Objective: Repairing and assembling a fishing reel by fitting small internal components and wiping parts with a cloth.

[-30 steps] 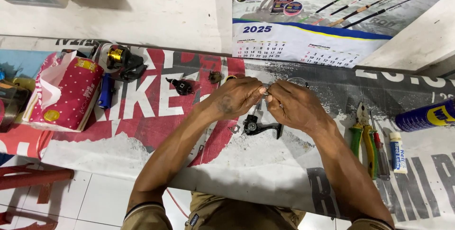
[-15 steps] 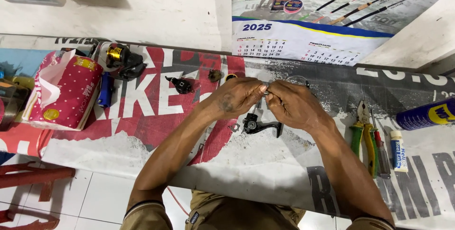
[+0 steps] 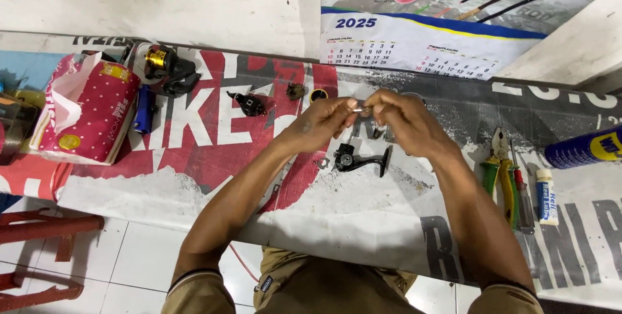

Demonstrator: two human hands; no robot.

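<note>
Both hands raised above the worktop point(image 3: 363, 223), fingertips meeting. Left hand point(image 3: 322, 124) and right hand point(image 3: 403, 120) are each closed in a narrow pinch on a small silver metal part point(image 3: 360, 110) — too small to tell its exact shape.

Directly below, on the printed banner covering the worktop, lies a black reel body with crank arm point(image 3: 358, 158); a small washer-like ring point(image 3: 322, 162) sits just beside it.

Judgement: fine fitting work. Best done with the pinch kept low over the banner (a dropped piece would land there, not on the tiled floor), forearms steady, light turning pressure only.

Right side — pliers with green and yellow handles point(image 3: 497, 171), small tube point(image 3: 546, 194), blue spray can point(image 3: 583, 147). Far left: a pink dotted bag point(image 3: 87, 110).
</note>
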